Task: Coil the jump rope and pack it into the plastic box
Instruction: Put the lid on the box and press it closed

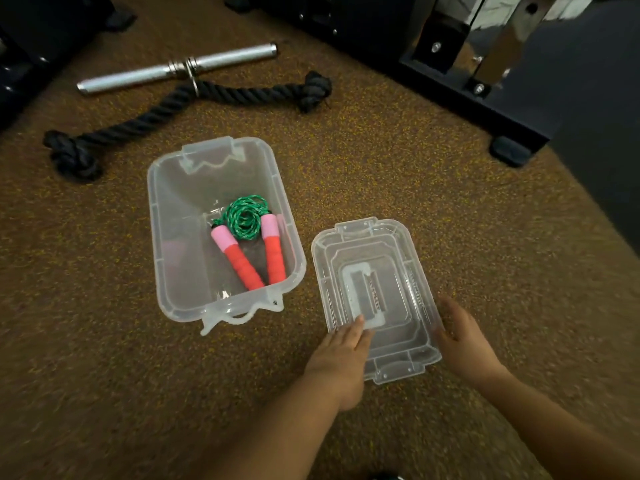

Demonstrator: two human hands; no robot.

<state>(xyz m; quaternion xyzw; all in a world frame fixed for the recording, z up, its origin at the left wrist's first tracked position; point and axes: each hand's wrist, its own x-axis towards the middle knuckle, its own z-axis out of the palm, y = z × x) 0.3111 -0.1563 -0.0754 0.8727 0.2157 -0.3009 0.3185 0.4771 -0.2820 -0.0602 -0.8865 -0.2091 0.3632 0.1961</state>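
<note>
The clear plastic box (173, 237) stands open on the speckled floor. Inside it lies the jump rope (246, 220), its green cord coiled at the far end and its two red-and-pink handles pointing toward me. To the right of the box the clear lid (374, 268) lies flat on the floor. My left hand (341, 358) rests with straight fingers on the lid's near left part. My right hand (462, 336) touches the lid's near right edge, fingers relaxed along its rim.
A thick black rope (166, 109) with knotted ends and a metal bar (176, 68) lie on the floor beyond the box. Black gym machine frames (485, 95) stand at the back and right. A dark mat (602, 140) covers the right side.
</note>
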